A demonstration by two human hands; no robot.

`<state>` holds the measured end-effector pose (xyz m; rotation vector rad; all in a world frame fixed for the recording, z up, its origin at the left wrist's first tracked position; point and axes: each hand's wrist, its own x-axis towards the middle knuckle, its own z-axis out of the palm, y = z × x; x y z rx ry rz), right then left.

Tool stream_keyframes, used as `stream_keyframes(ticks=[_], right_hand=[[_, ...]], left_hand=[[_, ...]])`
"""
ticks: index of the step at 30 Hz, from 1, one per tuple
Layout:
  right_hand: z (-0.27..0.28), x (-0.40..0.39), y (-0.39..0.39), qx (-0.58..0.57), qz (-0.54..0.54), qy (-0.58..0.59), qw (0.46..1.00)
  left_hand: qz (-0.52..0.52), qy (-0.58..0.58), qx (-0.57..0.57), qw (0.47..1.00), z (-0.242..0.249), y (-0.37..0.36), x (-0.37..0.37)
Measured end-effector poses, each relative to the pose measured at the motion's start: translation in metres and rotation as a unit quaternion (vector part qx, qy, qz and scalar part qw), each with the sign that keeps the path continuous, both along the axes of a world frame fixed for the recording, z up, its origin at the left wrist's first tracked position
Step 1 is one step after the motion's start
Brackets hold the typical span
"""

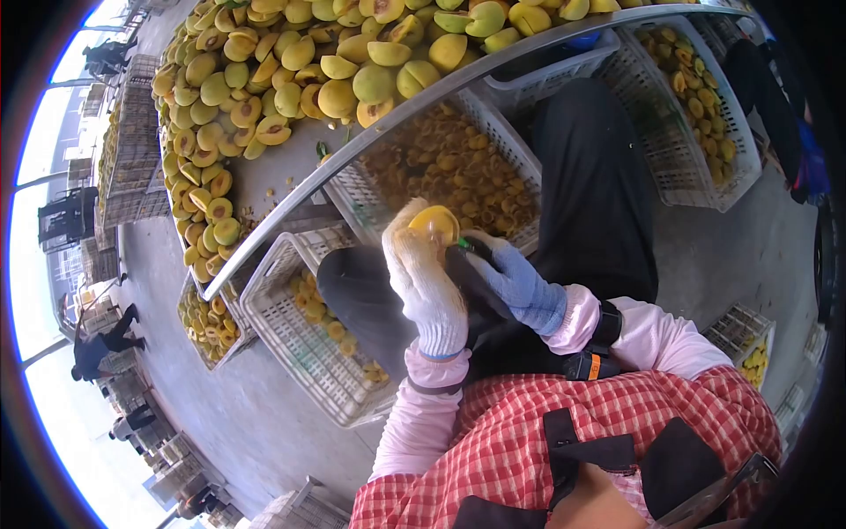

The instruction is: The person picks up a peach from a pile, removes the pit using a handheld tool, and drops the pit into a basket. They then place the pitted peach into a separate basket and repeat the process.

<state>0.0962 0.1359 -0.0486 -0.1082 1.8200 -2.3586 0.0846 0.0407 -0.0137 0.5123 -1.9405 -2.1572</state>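
Note:
My left hand [423, 273], in a white knit glove stained yellow at the fingers, is closed around a yellow peach half [434, 226] with its cut face up. My right hand [522, 278], in a blue-grey glove, is closed close beside it on a small tool with a green part [463, 243]. The rest of this tool is hidden or too small to make out. Both hands are above my lap, near the edge of a crate [529, 163] full of brownish-yellow fruit pieces.
A metal-edged table [291, 163] ahead carries a heap of halved peaches [339, 97]. Crates with fruit stand at the left [264, 304] and right [736, 181]. Stacked crates [137, 150], a forklift [66, 219] and a person with a pole [101, 348] are farther left.

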Motion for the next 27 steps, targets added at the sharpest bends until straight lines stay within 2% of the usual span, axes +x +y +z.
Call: stream_keyframes(ticks=[1,2,3,5,7,9,12,15,17,20,24,27], right_hand=[[-0.004,-0.005,-0.002,-0.029,-0.031,-0.027,0.999],[-0.004,-0.008,0.007,-0.049,0.003,-0.072,0.996],[0.005,-0.015,0.015,-0.065,0.034,-0.118,0.99],[0.0,-0.025,0.02,-0.055,0.039,-0.04,0.997],[0.001,-0.032,0.025,0.004,0.039,0.052,0.998],[0.004,-0.034,0.025,0.078,0.054,0.138,0.986],[0.026,-0.027,0.023,0.164,0.017,0.101,0.981],[0.027,-0.009,0.019,0.217,0.081,0.089,0.969],[0.018,0.001,0.014,0.242,0.076,0.15,0.956],[0.015,0.003,0.011,0.208,0.089,0.112,0.968],[0.019,0.006,0.012,0.191,0.058,0.121,0.972],[0.018,0.011,0.012,0.19,0.05,0.121,0.973]], left_hand=[[0.015,0.011,-0.036,0.999,0.006,0.004,0.0],[-0.023,0.045,-0.051,0.997,0.001,-0.001,0.002],[-0.055,0.021,-0.086,0.995,0.004,-0.006,0.004],[-0.117,-0.031,-0.157,0.98,0.015,-0.02,0.009],[-0.188,-0.156,-0.103,0.964,0.031,-0.038,0.004],[-0.244,-0.211,-0.035,0.946,0.027,-0.056,0.0],[-0.148,-0.119,-0.014,0.982,0.002,-0.048,0.002],[-0.049,-0.038,-0.011,0.998,0.004,-0.028,0.003],[-0.005,-0.053,0.032,0.998,0.0,-0.024,0.006],[0.072,-0.051,0.071,0.994,-0.02,-0.02,0.013],[0.05,-0.008,0.016,0.999,-0.015,-0.014,0.013],[0.053,-0.004,0.014,0.998,-0.02,-0.013,0.016]])
